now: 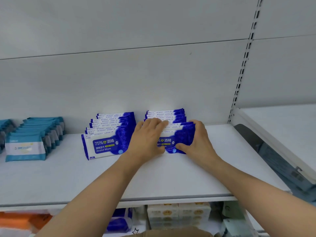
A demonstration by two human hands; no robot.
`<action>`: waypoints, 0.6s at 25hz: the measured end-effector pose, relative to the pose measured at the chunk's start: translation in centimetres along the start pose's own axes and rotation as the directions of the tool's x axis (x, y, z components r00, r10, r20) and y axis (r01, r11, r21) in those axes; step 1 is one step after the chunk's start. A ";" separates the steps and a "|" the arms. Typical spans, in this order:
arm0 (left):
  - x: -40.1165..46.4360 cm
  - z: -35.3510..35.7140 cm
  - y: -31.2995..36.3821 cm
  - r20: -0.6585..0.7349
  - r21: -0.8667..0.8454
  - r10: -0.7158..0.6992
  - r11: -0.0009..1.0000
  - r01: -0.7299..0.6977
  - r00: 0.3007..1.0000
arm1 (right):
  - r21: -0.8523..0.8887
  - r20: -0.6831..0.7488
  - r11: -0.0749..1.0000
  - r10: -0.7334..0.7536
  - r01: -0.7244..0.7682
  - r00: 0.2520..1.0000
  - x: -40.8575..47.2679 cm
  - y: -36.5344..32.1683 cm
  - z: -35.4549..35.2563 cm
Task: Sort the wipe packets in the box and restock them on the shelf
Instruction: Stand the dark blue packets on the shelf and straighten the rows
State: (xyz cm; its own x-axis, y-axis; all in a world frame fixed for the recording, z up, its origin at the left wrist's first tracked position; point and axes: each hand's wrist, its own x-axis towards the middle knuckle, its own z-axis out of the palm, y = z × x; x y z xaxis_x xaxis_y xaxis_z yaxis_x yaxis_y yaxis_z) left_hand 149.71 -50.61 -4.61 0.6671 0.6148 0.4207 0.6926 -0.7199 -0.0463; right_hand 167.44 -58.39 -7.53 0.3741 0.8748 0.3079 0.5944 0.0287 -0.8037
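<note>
From the head camera we see our two hands on the right-hand row of blue wipe packets (172,124), which stands upright on the white shelf (171,177) against the back wall. Our left hand (148,135) lies over the front packet's left side, fingers straight and close together on the tops of the packets. Our right hand (196,139) grips the right end of the front packet (179,139), thumb on its face, fingers curled behind. Just left stands a second blue row (109,134); farther left, teal packets (32,139). Below, blurred packs (177,216) fill a lower shelf.
</note>
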 end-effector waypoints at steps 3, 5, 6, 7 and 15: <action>-1.0 0.7 0.5 -0.257 0.109 0.087 0.992 -0.061 0.963 | 0.080 0.093 0.996 0.023 -0.031 0.995 -0.4 0.1 -0.1; -1.8 1.7 0.2 -0.374 0.160 0.185 0.978 -0.133 0.909 | 0.072 0.097 0.997 0.007 -0.014 0.995 -0.5 0.3 0.1; -2.1 1.9 -0.1 -0.376 0.161 0.175 0.979 -0.122 0.910 | 0.070 0.067 0.997 0.011 -0.016 0.998 -0.3 0.4 0.2; -2.2 1.9 -0.4 -0.355 0.142 0.129 0.986 -0.083 0.926 | 0.072 0.025 0.997 0.023 -0.024 0.999 -0.2 0.4 0.3; -0.6 1.0 0.6 -0.101 -0.468 -0.237 0.869 0.164 0.966 | 0.216 0.091 0.973 0.062 -0.081 0.994 0.7 0.3 2.1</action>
State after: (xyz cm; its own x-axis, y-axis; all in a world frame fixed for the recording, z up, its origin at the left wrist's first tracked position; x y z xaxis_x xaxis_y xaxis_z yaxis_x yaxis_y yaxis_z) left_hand 150.00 -51.13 -5.82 0.4531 0.7318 0.5091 0.5825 -0.6753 0.4524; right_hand 166.37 -56.82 -8.58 0.3441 0.9151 0.2099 0.3946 0.0619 -0.9167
